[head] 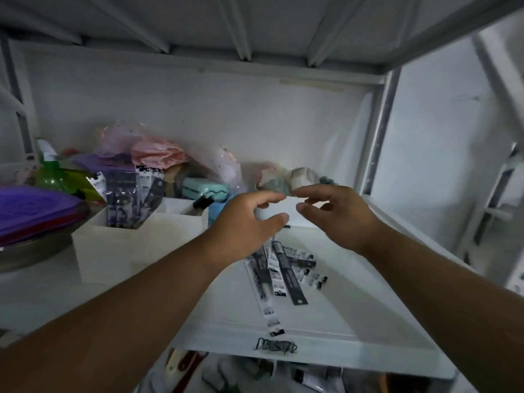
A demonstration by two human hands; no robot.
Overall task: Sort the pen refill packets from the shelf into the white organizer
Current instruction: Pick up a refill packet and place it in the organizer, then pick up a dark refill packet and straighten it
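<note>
Black handwriting (275, 347) stands on the front edge of the white shelf (368, 321), too smeared to read. Print on the pen refill packets (286, 268) is too small to make out.

Packets (286, 268) lie on the shelf (354, 307), right of the organizer (113, 251).

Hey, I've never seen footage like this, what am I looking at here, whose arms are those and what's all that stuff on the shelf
There is no machine: one camera worn on a person's head looks down at their own arms. The left hand and right hand hover over a white shelf, fingers loosely curled, holding nothing. Below them lies a loose pile of pen refill packets. To the left stands the white organizer, with some packets already upright in one compartment. Bags and clutter sit behind.
</note>
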